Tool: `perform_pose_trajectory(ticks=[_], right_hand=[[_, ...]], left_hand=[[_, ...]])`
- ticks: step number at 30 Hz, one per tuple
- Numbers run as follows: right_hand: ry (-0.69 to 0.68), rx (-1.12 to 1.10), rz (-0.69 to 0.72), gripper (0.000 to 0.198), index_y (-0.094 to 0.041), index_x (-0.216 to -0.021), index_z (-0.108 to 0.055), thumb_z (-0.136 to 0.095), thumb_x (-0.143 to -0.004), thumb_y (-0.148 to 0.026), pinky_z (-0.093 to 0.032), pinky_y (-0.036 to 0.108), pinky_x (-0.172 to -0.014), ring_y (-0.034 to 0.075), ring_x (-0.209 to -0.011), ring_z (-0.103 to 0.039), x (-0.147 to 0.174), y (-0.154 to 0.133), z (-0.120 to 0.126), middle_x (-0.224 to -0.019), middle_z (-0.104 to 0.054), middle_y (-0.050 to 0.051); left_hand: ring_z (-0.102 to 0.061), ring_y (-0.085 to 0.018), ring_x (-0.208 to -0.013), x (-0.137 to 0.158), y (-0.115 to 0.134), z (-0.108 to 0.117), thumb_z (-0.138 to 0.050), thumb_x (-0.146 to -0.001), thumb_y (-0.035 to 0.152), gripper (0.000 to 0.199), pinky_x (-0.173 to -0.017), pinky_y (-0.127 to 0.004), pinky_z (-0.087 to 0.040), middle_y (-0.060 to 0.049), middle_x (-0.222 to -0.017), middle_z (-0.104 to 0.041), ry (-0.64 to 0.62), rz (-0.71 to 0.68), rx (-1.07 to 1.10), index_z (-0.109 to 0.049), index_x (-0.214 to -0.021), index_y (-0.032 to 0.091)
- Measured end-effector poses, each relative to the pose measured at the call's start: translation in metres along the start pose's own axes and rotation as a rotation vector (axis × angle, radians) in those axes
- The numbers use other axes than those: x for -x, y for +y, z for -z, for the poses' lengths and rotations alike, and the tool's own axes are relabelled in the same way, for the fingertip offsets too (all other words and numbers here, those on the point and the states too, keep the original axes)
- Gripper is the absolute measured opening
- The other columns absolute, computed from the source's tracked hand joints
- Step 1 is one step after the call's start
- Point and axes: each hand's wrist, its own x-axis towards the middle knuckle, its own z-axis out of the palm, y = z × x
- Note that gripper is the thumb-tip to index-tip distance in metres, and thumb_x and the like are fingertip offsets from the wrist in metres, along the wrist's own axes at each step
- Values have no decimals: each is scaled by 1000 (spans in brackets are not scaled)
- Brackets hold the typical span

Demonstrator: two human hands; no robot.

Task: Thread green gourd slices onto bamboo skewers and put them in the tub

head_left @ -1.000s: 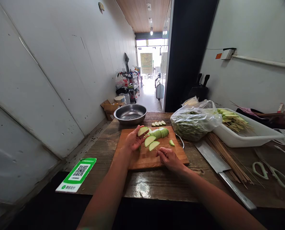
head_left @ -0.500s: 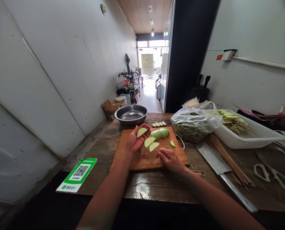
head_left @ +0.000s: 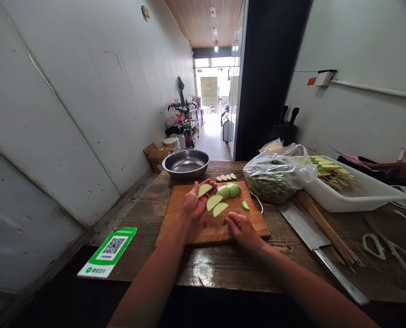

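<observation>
Over the wooden cutting board (head_left: pixel 175 212), my right hand (head_left: pixel 241 228) pinches the lower end of a thin bamboo skewer (head_left: pixel 225 216). Two pale green half-round zucchini slices (head_left: pixel 220 209) are threaded on it. My left hand (head_left: pixel 195 203), palm up with fingers curled, holds another zucchini slice (head_left: pixel 204 190) at the skewer's far end. Behind the threaded slices, a row of cut zucchini (head_left: pixel 230 191) leans together on the board. One small end piece (head_left: pixel 245 205) lies apart to the right. Several slices (head_left: pixel 226 177) sit beyond the board's back edge.
A steel basin (head_left: pixel 185 164) stands at the back left. To the right are a plastic bag of greens (head_left: pixel 274 177), a white tray (head_left: pixel 356 204) with skewered slices, a cleaver (head_left: pixel 305 226), loose skewers (head_left: pixel 326 228) and scissors (head_left: pixel 390 248). A QR-code card (head_left: pixel 109 252) lies front left.
My left hand and its slice have shifted slightly right and down, closer to the two threaded slices. The right hand keeps its pinch on the skewer, almost in the same place.
</observation>
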Motion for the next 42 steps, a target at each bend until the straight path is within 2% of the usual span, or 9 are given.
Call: perform_pose_trajectory(ticks=[11,15,20,25,28,37,42], right_hand=[[19,-45,-24,24,-17,-71,-52,-41,-86,-33,-29,20,-44,8,-44,-35,-1,1,-2,-48,-36,-6],[36,-52,-31,24,-18,-71,-51,-41,-86,-33,-28,20,-44,8,-44,-34,-3,0,-1,-48,-36,-6],[48,-73,-12,25,-18,-71,-51,-41,-86,-35,-28,20,-44,8,-44,-35,-3,1,0,-48,-36,-6],[75,-107,-28,25,-18,-72,-51,-41,-85,-36,-26,20,-42,8,-42,-32,-5,1,2,-47,-34,-7],[78,-93,-29,25,-18,-72,-52,-41,-85,-36,-27,20,-42,8,-43,-33,-5,0,3,-48,-35,-7],[84,21,-4,25,-17,-71,-54,-41,-85,-33,-29,20,-46,8,-45,-36,-5,-2,3,-49,-37,-6],[67,74,25,25,-17,-71,-55,-39,-86,-31,-29,20,-46,8,-46,-37,-6,-1,3,-50,-38,-5]], left_hand=[[-61,-23,-93,5,-6,-7,-34,-89,29,34,-88,-42,-46,-15,-94,-64,-22,84,-8,-59,-99,7],[-60,-24,-94,7,-10,-11,-39,-87,37,37,-86,-41,-46,-15,-99,-64,-72,106,-38,-58,-104,10],[-62,-22,-88,11,-8,-11,-56,-79,36,33,-79,-35,-49,-12,-96,-66,-79,14,-181,-60,-99,11],[-62,-15,-68,9,-7,-3,-69,-67,30,26,-62,-25,-49,-7,-79,-67,37,-127,-403,-64,-84,11],[-60,-13,-63,9,-6,0,-70,-65,31,26,-58,-23,-48,-6,-77,-66,82,-149,-468,-65,-82,12],[-59,-13,-58,9,-4,0,-73,-62,24,24,-56,-24,-49,-7,-71,-66,42,-5,-392,-66,-80,10],[-60,-14,-58,5,-5,3,-70,-64,17,14,-55,-24,-49,-8,-70,-67,89,4,-320,-66,-76,9]])
